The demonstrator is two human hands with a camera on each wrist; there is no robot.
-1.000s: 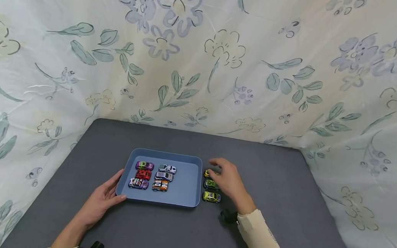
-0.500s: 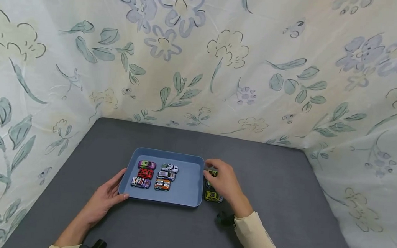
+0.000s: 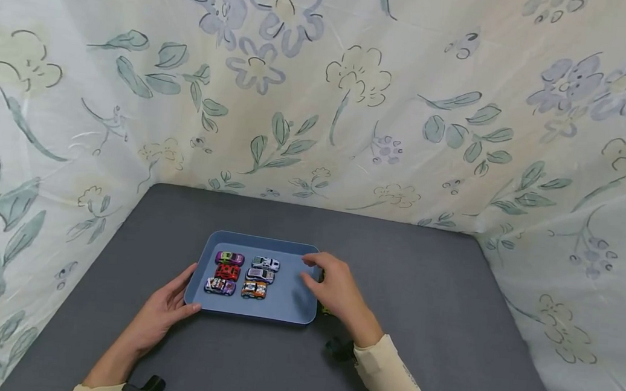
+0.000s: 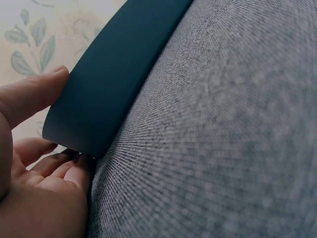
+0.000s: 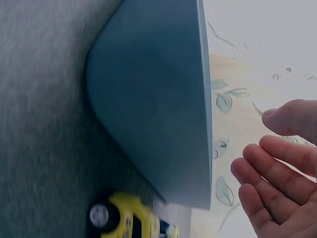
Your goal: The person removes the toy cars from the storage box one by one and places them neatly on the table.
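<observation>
6 toy cars (image 3: 227, 272) in tray (image 3: 284, 299), left + mid; yellow car (image 5: 128, 219) just right of it. L hand (image 3: 155, 322) grips near-left corner; R hand (image 3: 337, 287) over right rim, thumb/fingers apart, looks empty. Prob mid-transfer; next calls for pinching 1 car.

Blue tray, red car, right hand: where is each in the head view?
Blue tray (image 3: 288, 278), head view: bare floor.
Red car (image 3: 227, 272), head view: middle of its body.
Right hand (image 3: 338, 286), head view: back of the hand.

Within the tray (image 3: 289, 278), room lies right of six toy cars (image 3: 260, 275) blocking the left.
</observation>
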